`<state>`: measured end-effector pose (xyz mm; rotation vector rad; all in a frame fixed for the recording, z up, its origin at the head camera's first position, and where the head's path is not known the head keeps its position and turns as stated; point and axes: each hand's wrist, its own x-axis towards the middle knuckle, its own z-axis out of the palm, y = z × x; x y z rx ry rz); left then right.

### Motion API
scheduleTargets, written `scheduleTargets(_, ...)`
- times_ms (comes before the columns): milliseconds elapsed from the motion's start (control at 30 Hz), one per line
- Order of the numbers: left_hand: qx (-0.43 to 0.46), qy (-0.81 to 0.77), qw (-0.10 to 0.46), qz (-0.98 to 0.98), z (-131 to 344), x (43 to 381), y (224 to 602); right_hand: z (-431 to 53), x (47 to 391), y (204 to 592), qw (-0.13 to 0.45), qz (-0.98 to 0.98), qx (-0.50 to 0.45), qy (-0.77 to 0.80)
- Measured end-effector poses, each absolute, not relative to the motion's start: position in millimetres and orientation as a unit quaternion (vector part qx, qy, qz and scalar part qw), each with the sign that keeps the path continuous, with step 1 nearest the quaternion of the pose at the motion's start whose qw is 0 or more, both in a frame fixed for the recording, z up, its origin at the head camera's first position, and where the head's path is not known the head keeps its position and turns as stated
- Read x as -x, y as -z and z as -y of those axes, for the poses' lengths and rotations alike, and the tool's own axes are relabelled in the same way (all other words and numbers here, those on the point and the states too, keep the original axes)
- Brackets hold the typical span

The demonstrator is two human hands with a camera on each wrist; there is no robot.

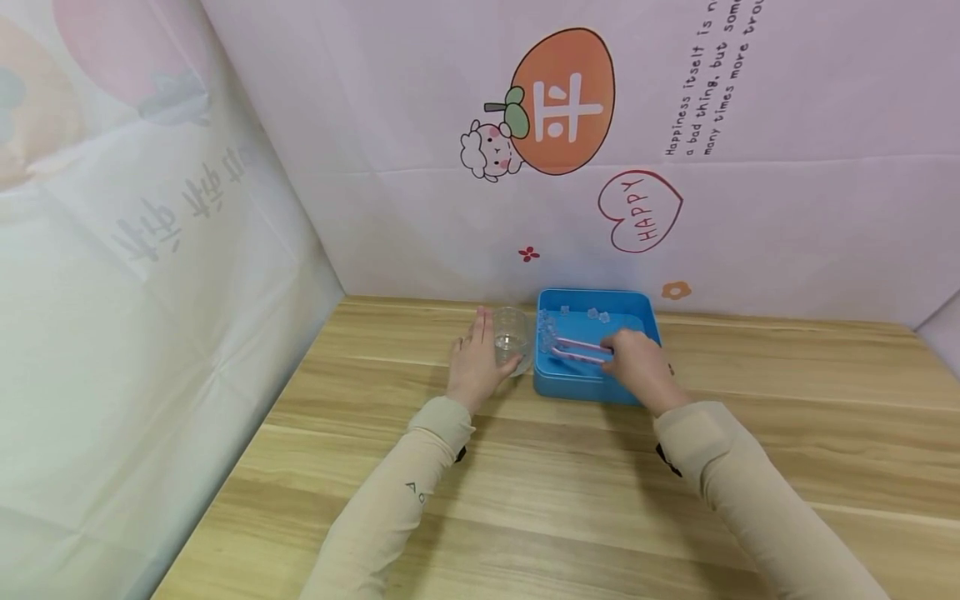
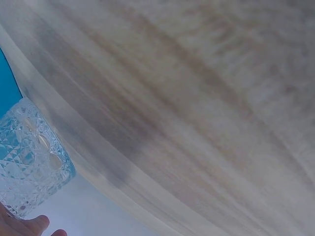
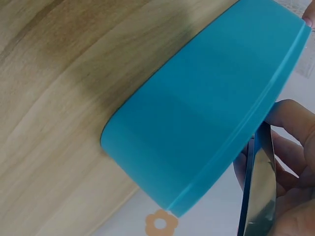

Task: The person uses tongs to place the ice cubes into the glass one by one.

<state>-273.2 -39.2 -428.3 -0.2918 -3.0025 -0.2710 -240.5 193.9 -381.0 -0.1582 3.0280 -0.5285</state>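
Note:
A clear glass (image 1: 513,332) stands just left of a blue box (image 1: 592,389). My left hand (image 1: 476,360) holds it from the left, its thumb on the near side. The left wrist view shows the glass's cut diamond pattern, with a few fingertips (image 2: 37,223) beside it. Over the box, my right hand (image 1: 639,365) grips a pair of tongs (image 1: 583,343) whose tips reach among small clear pieces (image 1: 546,327) along the box's left side. Whether a piece is between the tips cannot be made out. The right wrist view shows shiny metal tongs (image 3: 261,191) in the fingers.
A few loose clear pieces (image 1: 598,316) lie toward the back of the box. Both stand on a wood-grain table (image 1: 540,492), close to a printed backdrop (image 1: 420,225) at its rear edge. Another white sheet (image 1: 187,350) hangs along the left side.

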Motion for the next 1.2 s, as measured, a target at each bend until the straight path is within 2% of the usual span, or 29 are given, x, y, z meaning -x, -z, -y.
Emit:
scheduleTargets(900,0.094,0.095,0.054,0.99,39.3,273.5,428.9,-182.8,247.9,386.3,0.04,-0.984,0.048,0.167)
scheduleTargets(1200,0.095,0.094,0.055,0.989,40.0,273.4,428.4,-181.9,248.4,391.1,0.023,-0.984,0.054,0.171)
